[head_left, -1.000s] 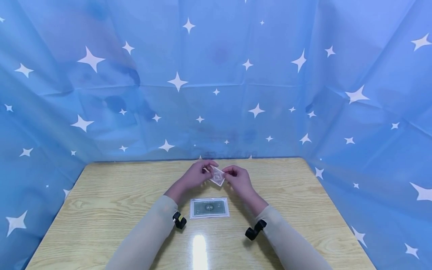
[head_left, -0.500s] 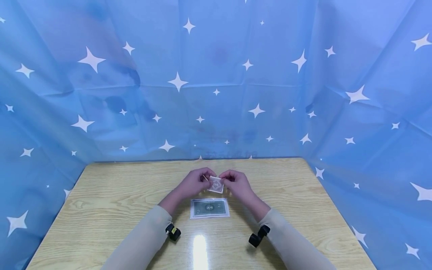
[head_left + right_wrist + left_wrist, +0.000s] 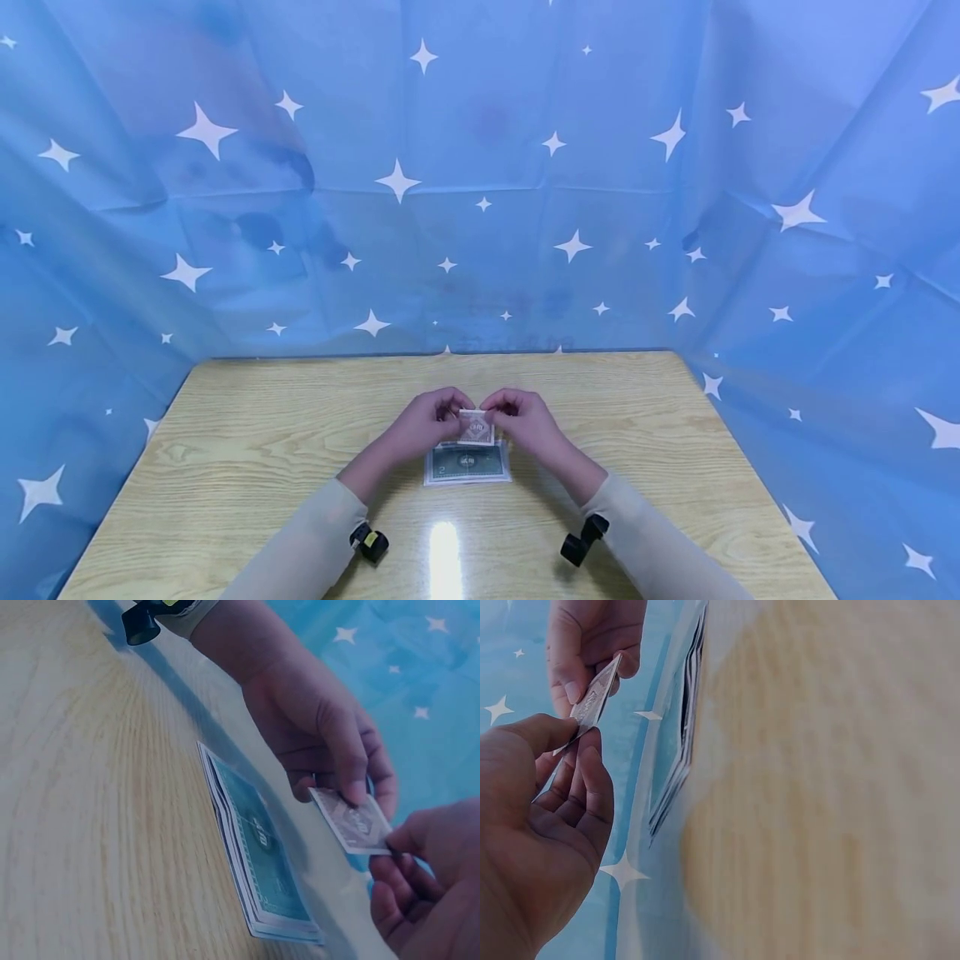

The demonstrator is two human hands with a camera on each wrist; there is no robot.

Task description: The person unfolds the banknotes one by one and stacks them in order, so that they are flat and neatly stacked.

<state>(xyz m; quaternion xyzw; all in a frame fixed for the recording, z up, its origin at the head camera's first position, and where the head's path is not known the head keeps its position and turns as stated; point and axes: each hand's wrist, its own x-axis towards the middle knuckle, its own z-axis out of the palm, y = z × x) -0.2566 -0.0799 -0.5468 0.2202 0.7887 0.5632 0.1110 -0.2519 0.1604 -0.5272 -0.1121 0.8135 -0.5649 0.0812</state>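
Both hands pinch one small square of pinkish patterned paper (image 3: pixel 476 428), which looks like a folded play banknote. My left hand (image 3: pixel 422 429) holds its left side and my right hand (image 3: pixel 531 425) holds its right side, thumbs towards me. In the right wrist view the printed face and white border of the square (image 3: pixel 352 823) show between the fingertips. Just beneath and nearer to me, a stack of green play banknotes (image 3: pixel 468 468) marked with a 2 lies on the table; the square covers part of its upper edge in the head view. Edges of several notes show in the stack (image 3: pixel 259 847).
The pale wood-grain table (image 3: pixel 277 450) reaches to a blue curtain (image 3: pixel 480 275) with white stars behind it and at both sides. Black wrist cameras (image 3: pixel 371 543) sit on both sleeves. A bright light reflection lies on the table near me.
Both hands have come nearer to me with the paper square, from beyond the green stack to over its far edge. The square has turned from a diamond to edge-straight. The stack stays put.
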